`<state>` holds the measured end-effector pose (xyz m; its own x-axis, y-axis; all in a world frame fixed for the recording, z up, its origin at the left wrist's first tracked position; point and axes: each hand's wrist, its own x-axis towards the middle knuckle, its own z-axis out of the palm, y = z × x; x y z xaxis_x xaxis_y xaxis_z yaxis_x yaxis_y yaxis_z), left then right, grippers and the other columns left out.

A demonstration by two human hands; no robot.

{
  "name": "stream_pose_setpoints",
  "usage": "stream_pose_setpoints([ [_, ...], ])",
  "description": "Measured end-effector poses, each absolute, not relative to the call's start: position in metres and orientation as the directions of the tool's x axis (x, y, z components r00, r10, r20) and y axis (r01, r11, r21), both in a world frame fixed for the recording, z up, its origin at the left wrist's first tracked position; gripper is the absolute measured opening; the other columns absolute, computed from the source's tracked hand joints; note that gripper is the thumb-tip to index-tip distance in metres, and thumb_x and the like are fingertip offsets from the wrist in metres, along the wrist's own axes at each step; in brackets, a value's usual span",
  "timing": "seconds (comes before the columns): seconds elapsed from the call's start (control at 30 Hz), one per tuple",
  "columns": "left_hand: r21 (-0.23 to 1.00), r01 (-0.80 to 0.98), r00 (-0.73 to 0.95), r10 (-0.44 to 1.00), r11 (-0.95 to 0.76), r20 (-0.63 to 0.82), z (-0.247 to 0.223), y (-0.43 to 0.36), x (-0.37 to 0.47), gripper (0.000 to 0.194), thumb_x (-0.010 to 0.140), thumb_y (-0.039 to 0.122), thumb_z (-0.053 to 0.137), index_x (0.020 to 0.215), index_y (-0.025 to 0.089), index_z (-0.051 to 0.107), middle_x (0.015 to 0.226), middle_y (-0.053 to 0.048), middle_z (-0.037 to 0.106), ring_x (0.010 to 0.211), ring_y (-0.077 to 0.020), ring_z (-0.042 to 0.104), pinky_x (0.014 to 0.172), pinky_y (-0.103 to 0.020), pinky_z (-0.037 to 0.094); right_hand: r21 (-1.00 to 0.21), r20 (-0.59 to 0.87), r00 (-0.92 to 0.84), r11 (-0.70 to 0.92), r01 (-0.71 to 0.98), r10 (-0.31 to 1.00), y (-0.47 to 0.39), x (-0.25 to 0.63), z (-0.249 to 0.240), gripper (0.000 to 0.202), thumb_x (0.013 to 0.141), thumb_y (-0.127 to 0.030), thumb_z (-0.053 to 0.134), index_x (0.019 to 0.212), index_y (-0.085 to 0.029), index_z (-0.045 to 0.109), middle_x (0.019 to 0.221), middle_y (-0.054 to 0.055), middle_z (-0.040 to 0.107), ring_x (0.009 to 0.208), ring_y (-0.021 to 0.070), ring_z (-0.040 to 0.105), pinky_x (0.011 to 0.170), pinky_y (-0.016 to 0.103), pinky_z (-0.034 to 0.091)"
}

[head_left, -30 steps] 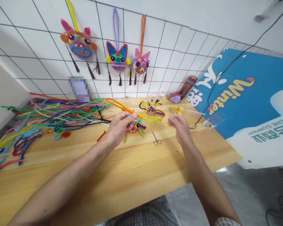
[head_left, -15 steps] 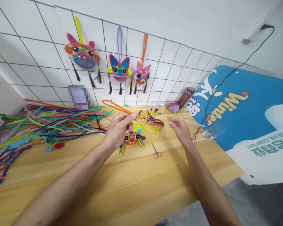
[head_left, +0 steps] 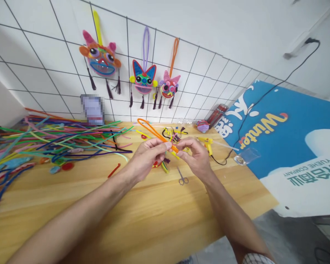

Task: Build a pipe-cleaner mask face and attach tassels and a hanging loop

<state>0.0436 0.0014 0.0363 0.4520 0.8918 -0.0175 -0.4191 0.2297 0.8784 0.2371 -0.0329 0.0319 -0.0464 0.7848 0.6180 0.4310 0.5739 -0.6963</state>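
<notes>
An orange pipe cleaner (head_left: 151, 130), bent into a long loop, slants up and left out of my left hand (head_left: 151, 156). My left thumb and fingers are closed on its lower part. At its lower right end, my right hand (head_left: 194, 156) pinches the tip, fingers curled. Beneath my left hand lies a colourful mask ornament (head_left: 156, 164), mostly hidden, with a yellow-green strand (head_left: 165, 168) showing. Small scissors (head_left: 183, 178) rest on the table just below my hands. Behind my hands is a tangle of coloured pipe cleaner pieces and dark tassels (head_left: 174, 135).
Many coloured pipe cleaners (head_left: 71, 135) spread over the table's left side. A yellow glue gun (head_left: 207, 145) with a black cord lies right of my hands. Three mask ornaments (head_left: 143, 82) hang on the wall grid. A red flask (head_left: 217, 113) and purple ball (head_left: 202, 125) stand at the back.
My right hand has moved left to the orange pipe cleaner and now pinches its lower end. My left hand and the loop have shifted right and slightly down, covering most of the mask.
</notes>
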Motion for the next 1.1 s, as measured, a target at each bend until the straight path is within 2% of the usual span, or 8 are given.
stream_pose_setpoints([
  [0.3, 0.903, -0.378, 0.476, 0.879, 0.204, 0.001, 0.0386, -0.0021, 0.0429, 0.040, 0.061, 0.047, 0.094, 0.067, 0.016, 0.069, 0.054, 0.003, 0.057, 0.045, -0.0056, 0.043, 0.048, -0.020, 0.037, -0.670, 0.645, -0.094, 0.620, 0.408, 0.758, -0.0373, 0.2399, 0.0328, 0.018, 0.089, -0.041, 0.081, 0.093, -0.025, 0.073, 0.087, 0.001, 0.073, 0.080, 0.0181, 0.068, 0.077, 0.033, 0.055],
  [0.4, 0.911, -0.363, 0.490, 0.872, 0.198, 0.006, 0.0399, -0.0016, 0.0427, 0.039, 0.061, 0.047, 0.094, 0.066, 0.016, 0.070, 0.056, 0.002, 0.060, 0.046, -0.0059, 0.044, 0.048, -0.020, 0.035, -0.672, 0.642, -0.108, 0.625, 0.397, 0.759, -0.0384, 0.2418, 0.0330, 0.016, 0.089, -0.038, 0.081, 0.094, -0.025, 0.073, 0.088, 0.001, 0.073, 0.081, 0.0178, 0.068, 0.078, 0.033, 0.055],
  [0.63, 0.906, -0.371, 0.497, 0.868, 0.205, 0.006, 0.0363, -0.0016, 0.0450, 0.040, 0.062, 0.049, 0.093, 0.067, 0.016, 0.071, 0.050, 0.003, 0.057, 0.046, -0.0070, 0.044, 0.048, -0.021, 0.033, -0.618, 0.684, -0.111, 0.653, 0.437, 0.721, -0.0390, 0.2428, 0.0315, 0.011, 0.089, -0.032, 0.081, 0.092, -0.025, 0.073, 0.088, 0.001, 0.074, 0.084, 0.0184, 0.069, 0.084, 0.036, 0.055],
  [0.83, 0.894, -0.394, 0.489, 0.872, 0.213, 0.007, 0.0333, -0.0019, 0.0475, 0.040, 0.062, 0.046, 0.094, 0.069, 0.014, 0.071, 0.065, -0.001, 0.066, 0.047, -0.0050, 0.044, 0.048, -0.021, 0.032, -0.596, 0.708, -0.117, 0.679, 0.429, 0.696, -0.0386, 0.2405, 0.0267, 0.007, 0.091, -0.030, 0.079, 0.093, -0.026, 0.073, 0.087, 0.001, 0.074, 0.086, 0.0192, 0.069, 0.084, 0.036, 0.055],
  [1.1, 0.903, -0.378, 0.501, 0.866, 0.207, 0.011, 0.0320, -0.0026, 0.0481, 0.038, 0.065, 0.047, 0.091, 0.066, 0.015, 0.070, 0.052, 0.002, 0.056, 0.047, -0.0063, 0.042, 0.049, -0.021, 0.031, -0.584, 0.727, -0.127, 0.705, 0.402, 0.675, -0.0402, 0.2408, 0.0237, 0.008, 0.091, -0.022, 0.079, 0.096, -0.027, 0.074, 0.090, 0.000, 0.075, 0.088, 0.0178, 0.070, 0.085, 0.035, 0.055],
])
